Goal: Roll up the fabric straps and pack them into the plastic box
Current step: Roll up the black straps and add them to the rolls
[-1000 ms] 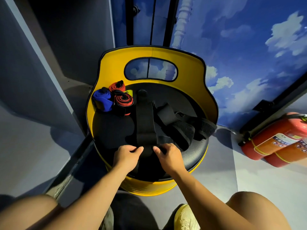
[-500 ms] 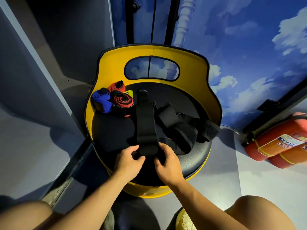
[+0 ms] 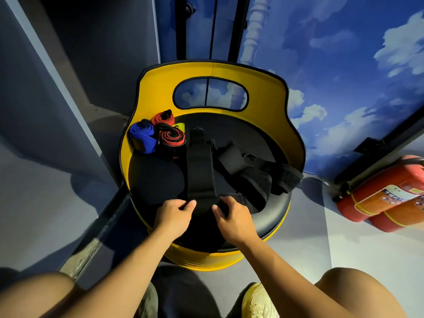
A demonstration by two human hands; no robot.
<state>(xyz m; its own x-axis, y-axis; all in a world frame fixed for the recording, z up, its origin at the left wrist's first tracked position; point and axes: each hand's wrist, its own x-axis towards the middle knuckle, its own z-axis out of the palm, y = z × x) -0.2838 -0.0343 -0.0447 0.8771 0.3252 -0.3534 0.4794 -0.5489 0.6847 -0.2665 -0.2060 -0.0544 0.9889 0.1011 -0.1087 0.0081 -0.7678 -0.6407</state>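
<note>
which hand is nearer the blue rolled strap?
Left. The left hand sits below the blue rolled strap and slightly toward the seat's middle, gripping the black strap at its near end; the right hand grips the same end farther across.

A long black strap (image 3: 199, 171) lies flat and straight on the black seat, with its near end bunched up between two hands. More black straps (image 3: 254, 173) lie loose in a messy heap to its right. At the back left sit three rolled-up straps close together: a blue roll (image 3: 142, 137), a red roll (image 3: 163, 117) and a red-and-black roll (image 3: 172, 140).
</note>
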